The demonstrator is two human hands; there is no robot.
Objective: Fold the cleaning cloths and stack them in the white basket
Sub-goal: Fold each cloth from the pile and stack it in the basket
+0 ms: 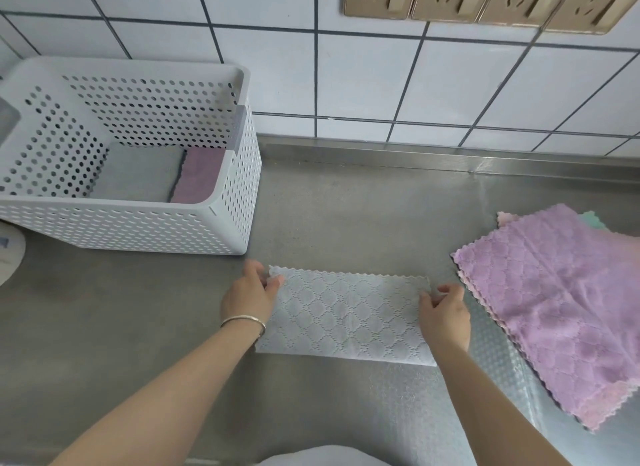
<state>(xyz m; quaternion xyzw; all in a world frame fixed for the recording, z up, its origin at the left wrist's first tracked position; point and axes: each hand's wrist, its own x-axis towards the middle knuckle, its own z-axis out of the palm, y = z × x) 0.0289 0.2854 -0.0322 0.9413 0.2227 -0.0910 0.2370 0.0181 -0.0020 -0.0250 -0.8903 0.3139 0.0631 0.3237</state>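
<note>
A pale grey cleaning cloth (346,315) lies folded in half on the steel counter, its zigzag edge at the far side. My left hand (251,294) pinches its far left corner. My right hand (445,311) pinches its far right corner. The white perforated basket (221,223) stands at the back left; a folded grey cloth (138,174) and a folded purple cloth (197,179) lie side by side on its floor. A pile of unfolded cloths with a purple cloth (561,309) on top lies flat at the right.
The steel counter (346,205) runs back to a tiled wall (346,67) with gold sockets (485,1) at the top right. A white round object (8,254) shows at the left edge beside the basket. Pink and green cloth edges peek from under the purple pile.
</note>
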